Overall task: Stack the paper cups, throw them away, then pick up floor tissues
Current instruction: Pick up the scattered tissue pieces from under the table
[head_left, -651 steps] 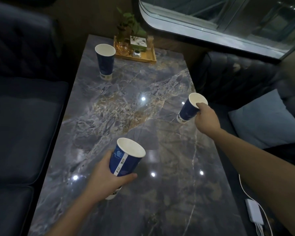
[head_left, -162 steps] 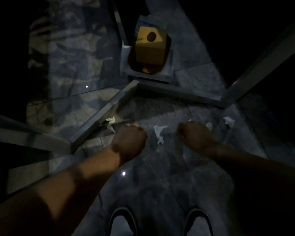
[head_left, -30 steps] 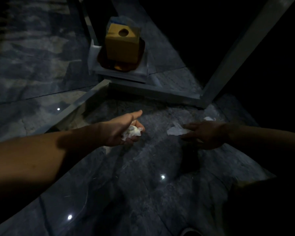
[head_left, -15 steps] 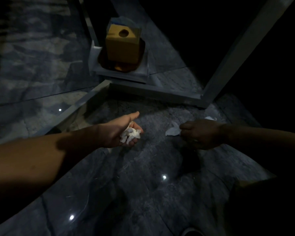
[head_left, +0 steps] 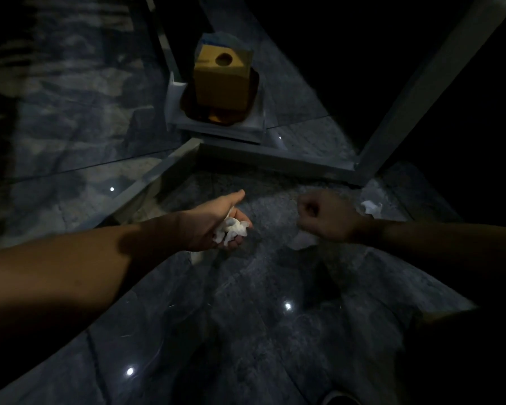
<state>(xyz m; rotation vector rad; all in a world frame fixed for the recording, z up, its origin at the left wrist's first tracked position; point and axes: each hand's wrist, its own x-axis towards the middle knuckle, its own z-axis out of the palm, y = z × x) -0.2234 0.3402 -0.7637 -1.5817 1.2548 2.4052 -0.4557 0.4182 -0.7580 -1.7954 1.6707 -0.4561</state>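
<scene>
Glossy marbled stone floor (head_left: pixel 246 331); crumpled soft paper tissue (head_left: pixel 231 230); seemingly cardboard box (head_left: pixel 221 80).

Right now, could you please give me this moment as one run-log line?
phase: tissue pickup | left hand: holds crumpled tissues | right hand: curled, contents unclear | loose tissue: on floor beside right wrist

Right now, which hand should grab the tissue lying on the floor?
Probably right. The right hand, seemingly gripping a scrap, is beside the floor tissue; the left hand is farther off, cupping a tissue wad.

Crumpled tissues (head_left: pixel 232 230) in cupped left hand (head_left: pixel 214 222)
</scene>
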